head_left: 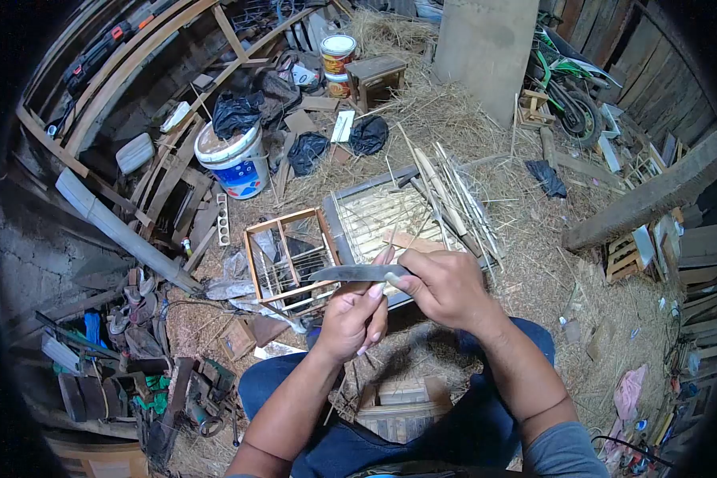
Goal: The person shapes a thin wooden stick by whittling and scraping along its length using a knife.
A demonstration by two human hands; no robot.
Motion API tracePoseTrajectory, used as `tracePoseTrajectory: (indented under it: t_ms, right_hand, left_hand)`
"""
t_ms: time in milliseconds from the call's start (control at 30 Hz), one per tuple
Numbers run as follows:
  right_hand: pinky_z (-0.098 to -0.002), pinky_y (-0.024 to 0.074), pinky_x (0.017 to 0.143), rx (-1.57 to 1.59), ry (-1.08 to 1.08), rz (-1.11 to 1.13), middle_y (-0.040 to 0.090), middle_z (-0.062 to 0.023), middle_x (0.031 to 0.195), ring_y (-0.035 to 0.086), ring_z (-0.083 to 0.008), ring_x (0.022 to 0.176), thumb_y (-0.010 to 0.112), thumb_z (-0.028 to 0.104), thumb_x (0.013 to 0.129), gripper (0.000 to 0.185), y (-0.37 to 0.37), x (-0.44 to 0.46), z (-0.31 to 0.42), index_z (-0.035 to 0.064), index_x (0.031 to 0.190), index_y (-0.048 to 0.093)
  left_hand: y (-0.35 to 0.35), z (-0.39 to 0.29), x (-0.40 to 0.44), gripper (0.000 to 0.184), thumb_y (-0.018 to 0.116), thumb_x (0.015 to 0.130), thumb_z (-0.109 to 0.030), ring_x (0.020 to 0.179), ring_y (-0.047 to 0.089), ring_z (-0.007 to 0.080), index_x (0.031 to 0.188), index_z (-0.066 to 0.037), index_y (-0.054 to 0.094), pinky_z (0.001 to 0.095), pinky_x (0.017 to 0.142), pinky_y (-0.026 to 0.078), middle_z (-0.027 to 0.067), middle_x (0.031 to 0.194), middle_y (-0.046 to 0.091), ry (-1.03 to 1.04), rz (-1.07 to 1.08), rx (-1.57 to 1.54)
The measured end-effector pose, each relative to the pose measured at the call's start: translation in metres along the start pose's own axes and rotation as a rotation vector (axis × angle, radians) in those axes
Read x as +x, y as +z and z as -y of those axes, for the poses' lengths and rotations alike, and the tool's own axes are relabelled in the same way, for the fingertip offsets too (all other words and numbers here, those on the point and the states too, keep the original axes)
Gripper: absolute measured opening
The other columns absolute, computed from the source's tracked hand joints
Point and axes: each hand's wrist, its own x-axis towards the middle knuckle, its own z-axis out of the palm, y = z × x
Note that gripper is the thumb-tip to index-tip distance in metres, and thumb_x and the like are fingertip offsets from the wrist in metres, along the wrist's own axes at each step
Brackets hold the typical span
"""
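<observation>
My right hand (446, 291) is closed around the handle of a knife (346, 273), whose curved blade points left. Just below the blade, my left hand (352, 319) pinches a thin strip, mostly hidden by the fingers and the knife. The two hands are close together above my lap. Beyond them lies a board (358, 219) covered with pale slats and thin sticks. On its left stands a small wooden-framed cage (323, 231) with thin bars. A bundle of long sticks (446, 191) rests across the board's right side.
Straw and shavings cover the floor (534, 263). A white bucket (235, 163) with a black bag on top stands at the left. Farther back are stacked paint tubs (338, 60), a small wooden stool (377, 76) and a pillar (486, 56). A green motorcycle (570, 88) stands at the back right.
</observation>
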Motion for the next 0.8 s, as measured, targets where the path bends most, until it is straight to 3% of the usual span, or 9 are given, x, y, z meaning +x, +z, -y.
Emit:
tracePoseTrajectory:
  t_ms: [167,300,433,500,567,633,767,800]
  right_hand:
    - [-0.0423,0.0497,0.057,-0.003,0.084,0.068,0.063,-0.01,0.066,0.066,-0.0308,0.068,0.062,0.03,0.089,0.02,-0.004,0.002,-0.006,0.0115,0.083,0.058]
    - [-0.0414,0.0477,0.051,-0.048,-0.059,-0.01,0.062,-0.0083,0.066,0.064,-0.0301,0.059,0.062,0.033,0.09,0.021,-0.001,0.001,-0.008,0.0133,0.084,0.058]
    - [-0.0422,0.0467,0.05,-0.099,0.093,0.045,0.06,-0.0078,0.064,0.063,-0.03,0.059,0.062,0.034,0.089,0.022,-0.009,0.006,-0.015,0.013,0.083,0.058]
    - [-0.0408,0.0454,0.048,-0.062,-0.059,-0.037,0.059,-0.0073,0.064,0.063,-0.0286,0.059,0.062,0.034,0.09,0.022,-0.001,0.004,-0.012,0.013,0.084,0.058]
    - [-0.0404,0.0452,0.048,-0.058,-0.041,0.002,0.059,-0.0072,0.066,0.063,-0.0291,0.059,0.061,0.033,0.09,0.021,-0.004,0.003,-0.013,0.0129,0.085,0.058]
    - [-0.0407,0.0452,0.048,-0.058,0.062,0.024,0.06,-0.0072,0.066,0.063,-0.0292,0.058,0.061,0.031,0.09,0.02,-0.007,0.007,-0.01,0.0124,0.084,0.057]
    - [-0.0406,0.0444,0.046,-0.116,-0.063,0.012,0.059,-0.0066,0.065,0.062,-0.0281,0.056,0.059,0.031,0.092,0.022,0.004,0.002,-0.013,0.0123,0.082,0.055]
    - [-0.0411,0.0444,0.046,-0.091,0.03,0.027,0.06,-0.007,0.065,0.062,-0.0281,0.055,0.059,0.033,0.092,0.023,-0.004,0.005,-0.011,0.0124,0.082,0.055]
  left_hand:
    - [-0.002,0.001,0.003,0.05,0.04,0.106,-0.024,0.033,0.033,0.0074,0.151,-0.006,0.028,0.0219,0.035,0.033,0.0003,0.05,0.043,-0.02,0.034,0.034]
    - [0.001,0.0,0.007,0.045,0.04,0.106,-0.024,0.032,0.033,0.0076,0.146,-0.004,0.036,0.0219,0.035,0.033,0.0004,0.048,0.042,-0.018,0.008,0.002]
    - [-0.003,0.004,0.009,0.047,0.039,0.105,-0.022,0.029,0.031,0.0088,0.148,-0.005,0.032,0.0224,0.032,0.03,0.0001,0.047,0.041,0.042,0.078,-0.083]
    - [-0.002,0.0,0.009,0.046,0.038,0.105,-0.022,0.028,0.031,0.0091,0.147,-0.003,0.033,0.0224,0.032,0.03,0.0002,0.046,0.041,0.002,0.081,-0.031]
    - [-0.002,0.001,0.005,0.041,0.041,0.106,-0.025,0.03,0.032,0.0075,0.137,0.001,0.044,0.022,0.035,0.032,-0.0003,0.046,0.042,-0.005,0.052,-0.054]
    - [-0.003,0.0,0.007,0.042,0.041,0.106,-0.025,0.03,0.032,0.0074,0.138,0.001,0.043,0.0221,0.035,0.032,-0.0002,0.046,0.042,0.009,0.063,-0.038]
    - [-0.001,0.001,0.003,0.046,0.041,0.105,-0.024,0.031,0.032,0.0077,0.143,0.002,0.038,0.0216,0.035,0.032,0.0006,0.048,0.043,0.001,-0.015,-0.028]
    - [-0.005,0.002,0.005,0.047,0.041,0.105,-0.024,0.031,0.032,0.0076,0.145,0.002,0.036,0.0214,0.035,0.031,0.0005,0.048,0.043,-0.004,0.019,-0.02]
